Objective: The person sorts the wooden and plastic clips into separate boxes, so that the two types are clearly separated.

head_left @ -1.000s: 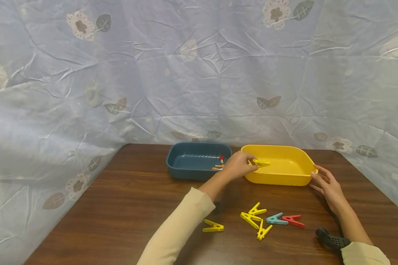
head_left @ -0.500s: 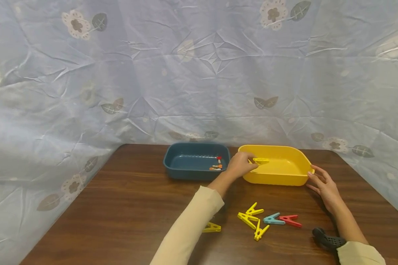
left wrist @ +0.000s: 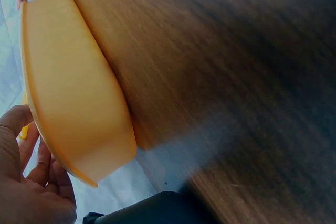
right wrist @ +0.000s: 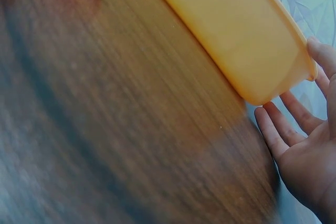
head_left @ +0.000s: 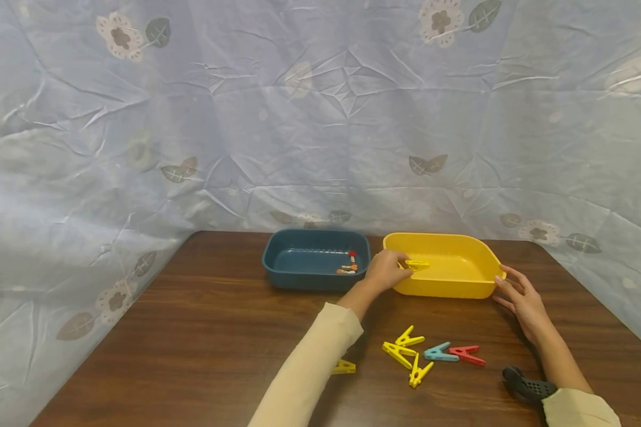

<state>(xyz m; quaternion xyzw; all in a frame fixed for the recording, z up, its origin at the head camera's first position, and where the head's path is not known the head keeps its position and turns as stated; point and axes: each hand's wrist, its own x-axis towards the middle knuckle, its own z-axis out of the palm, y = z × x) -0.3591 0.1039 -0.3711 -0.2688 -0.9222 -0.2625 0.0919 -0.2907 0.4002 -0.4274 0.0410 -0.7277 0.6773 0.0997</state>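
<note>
My left hand [head_left: 387, 270] reaches over the near left corner of a yellow plastic basin [head_left: 443, 289] and pinches a yellow clothespin [head_left: 418, 264] inside it. In the left wrist view that clothespin [left wrist: 24, 131] shows only partly, between thumb and fingers behind the rim. My right hand [head_left: 526, 305] holds the basin's right end, thumb at the rim. The right wrist view has its other fingers [right wrist: 283, 129] spread along the end wall. On the table nearer me lie several yellow clothespins [head_left: 398, 354], a light blue clothespin [head_left: 441, 352] and a red clothespin [head_left: 467, 354].
Left of the yellow basin stands a dark blue basin [head_left: 315, 281] with small red, orange and white pieces [head_left: 347, 269] in its right side. Another yellow clothespin [head_left: 344, 367] is partly covered by my left sleeve. A patterned cloth [head_left: 299, 118] hangs behind the wooden table [head_left: 192, 344].
The left hand and its clothespin have come down slightly inside the yellow basin. My right hand stays at the basin's right end. The whole head view has shifted a little.
</note>
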